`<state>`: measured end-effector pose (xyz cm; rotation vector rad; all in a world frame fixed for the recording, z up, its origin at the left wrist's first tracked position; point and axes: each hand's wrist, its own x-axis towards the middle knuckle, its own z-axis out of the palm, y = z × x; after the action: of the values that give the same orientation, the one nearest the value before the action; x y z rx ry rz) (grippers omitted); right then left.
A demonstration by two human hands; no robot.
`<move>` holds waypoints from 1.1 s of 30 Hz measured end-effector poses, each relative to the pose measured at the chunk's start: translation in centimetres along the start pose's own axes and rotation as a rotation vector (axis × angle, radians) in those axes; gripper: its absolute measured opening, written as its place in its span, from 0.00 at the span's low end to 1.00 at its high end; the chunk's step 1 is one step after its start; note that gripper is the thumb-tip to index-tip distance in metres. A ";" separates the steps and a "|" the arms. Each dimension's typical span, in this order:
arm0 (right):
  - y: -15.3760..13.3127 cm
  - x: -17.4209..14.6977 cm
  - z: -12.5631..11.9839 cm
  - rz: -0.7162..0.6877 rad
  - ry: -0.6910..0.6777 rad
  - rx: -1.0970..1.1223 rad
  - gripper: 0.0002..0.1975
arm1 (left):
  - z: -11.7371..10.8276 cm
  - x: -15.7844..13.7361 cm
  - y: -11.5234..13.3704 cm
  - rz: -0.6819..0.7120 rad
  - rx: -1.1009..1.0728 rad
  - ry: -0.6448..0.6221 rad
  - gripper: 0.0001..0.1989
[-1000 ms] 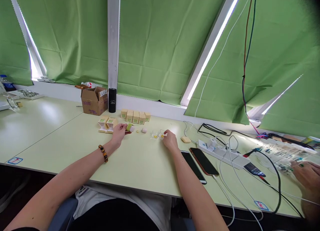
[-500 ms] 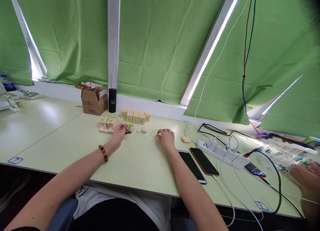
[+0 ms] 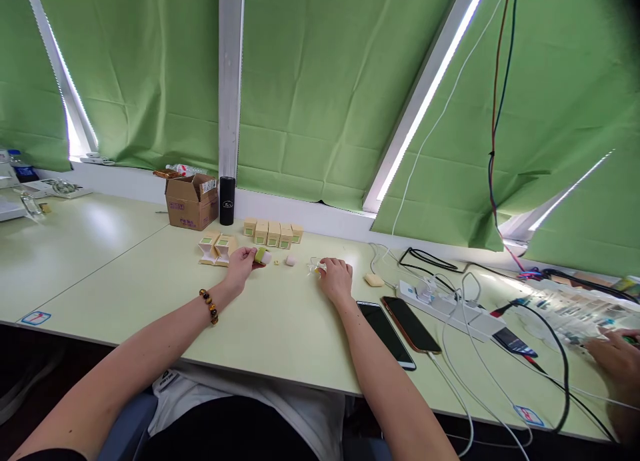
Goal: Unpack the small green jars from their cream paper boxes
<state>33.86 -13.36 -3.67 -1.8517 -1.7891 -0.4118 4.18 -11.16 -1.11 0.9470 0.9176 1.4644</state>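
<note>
My left hand (image 3: 241,268), a beaded bracelet on its wrist, is closed around a small green piece with a pale end (image 3: 263,255). To its right lie a tiny yellow piece (image 3: 277,262) and a small pinkish-white block (image 3: 291,260). My right hand (image 3: 336,278) has its fingers bent together at a crumpled clear plastic piece (image 3: 313,266) on the table. Its fingertips partly cover that plastic. Just left of my left hand stand small open cartons (image 3: 210,246) with white insides.
Several small closed cartons (image 3: 273,234) stand in a group behind. Farther back are a cardboard box (image 3: 191,204) and a black tumbler (image 3: 227,201). Phones (image 3: 411,324), a power strip (image 3: 450,311) and loose cables lie on the right, near another person's hand (image 3: 613,354).
The whole view has shifted slightly. Both my hands keep nearly the same places and grips. The other person's hand at the far right has moved a little.
</note>
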 end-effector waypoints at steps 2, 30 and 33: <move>-0.5 0.0 -0.8 -0.022 0.071 0.022 0.13 | 0.1 -0.1 0.0 -0.020 -0.019 -0.010 0.07; -11.1 -2.3 -2.7 0.008 0.074 1.265 0.23 | 0.5 -2.0 -0.4 0.318 0.352 -0.310 0.11; -10.6 -2.2 -2.4 0.003 0.050 1.277 0.22 | 0.1 -2.5 0.3 0.671 0.570 -0.360 0.20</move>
<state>23.57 -16.68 -1.23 -0.8913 -1.4047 0.5856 4.30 -13.65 -1.02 2.0169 0.7898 1.5074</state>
